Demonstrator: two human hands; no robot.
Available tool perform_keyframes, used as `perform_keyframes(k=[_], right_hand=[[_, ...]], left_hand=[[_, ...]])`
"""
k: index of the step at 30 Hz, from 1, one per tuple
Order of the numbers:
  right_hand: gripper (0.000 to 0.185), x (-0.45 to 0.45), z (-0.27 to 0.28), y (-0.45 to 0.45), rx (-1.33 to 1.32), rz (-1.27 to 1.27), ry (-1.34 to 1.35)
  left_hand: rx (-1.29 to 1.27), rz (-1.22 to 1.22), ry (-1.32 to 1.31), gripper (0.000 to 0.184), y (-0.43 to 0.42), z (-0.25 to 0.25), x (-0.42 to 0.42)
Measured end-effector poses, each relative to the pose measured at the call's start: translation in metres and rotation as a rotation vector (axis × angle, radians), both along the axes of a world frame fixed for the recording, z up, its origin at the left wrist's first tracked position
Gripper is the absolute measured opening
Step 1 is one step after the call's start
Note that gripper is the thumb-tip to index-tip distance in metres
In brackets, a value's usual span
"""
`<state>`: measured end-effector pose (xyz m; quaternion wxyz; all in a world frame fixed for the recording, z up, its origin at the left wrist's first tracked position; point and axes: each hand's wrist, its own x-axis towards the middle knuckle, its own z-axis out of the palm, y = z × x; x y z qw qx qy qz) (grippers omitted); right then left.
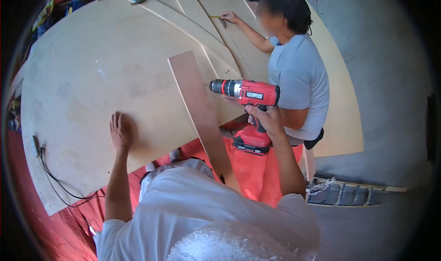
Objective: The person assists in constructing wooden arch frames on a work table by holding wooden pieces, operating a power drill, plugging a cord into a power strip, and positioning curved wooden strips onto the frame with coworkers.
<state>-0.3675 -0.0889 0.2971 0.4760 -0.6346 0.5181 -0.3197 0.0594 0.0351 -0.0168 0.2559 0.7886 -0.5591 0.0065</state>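
Right hand (270,118) grips a red, seemingly plastic-cased, pistol-shaped drill (250,92).

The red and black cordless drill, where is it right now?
In the head view, the red and black cordless drill is right of centre, gripped in the person's right hand, its front end pointing left toward the long brown wooden plank.

"What's the tabletop (73,91) like?"
"Broad, pale wood, with a curved outline."
"And on it?"
"Long planks (179,23) at the far side, a wide board (198,93) reaching past the near edge, a power strip (35,146) at the left, and the left hand (120,131), resting flat."
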Motion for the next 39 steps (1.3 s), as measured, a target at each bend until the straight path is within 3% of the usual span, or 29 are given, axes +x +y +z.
perform_keyframes(k=[3, 6, 10, 16, 20, 39], right_hand=[[0.036, 0.008, -0.002, -0.001, 0.058, -0.085, -0.093], [0.036, 0.007, 0.003, -0.022, 0.098, -0.044, 0.015], [0.024, 0.004, 0.003, -0.080, -0.077, 0.050, 0.388], [0.023, -0.006, -0.018, -0.172, 0.068, -0.089, 0.820], [0.022, -0.016, -0.033, -0.203, 0.077, -0.073, 0.660], [0.021, -0.025, -0.075, -0.232, 0.126, -0.127, 0.683]], left_hand=[[0.011, 0.019, -0.026, 0.046, -0.001, 0.007, 0.000], [0.034, 0.013, -0.017, 0.044, 0.001, 0.007, 0.003], [0.031, 0.023, -0.020, 0.043, -0.001, 0.008, 0.002], [0.032, 0.029, -0.013, 0.042, 0.001, 0.013, 0.000], [0.012, 0.031, -0.017, 0.042, 0.000, 0.017, -0.002], [0.003, 0.036, -0.017, 0.044, -0.002, 0.011, 0.000]])
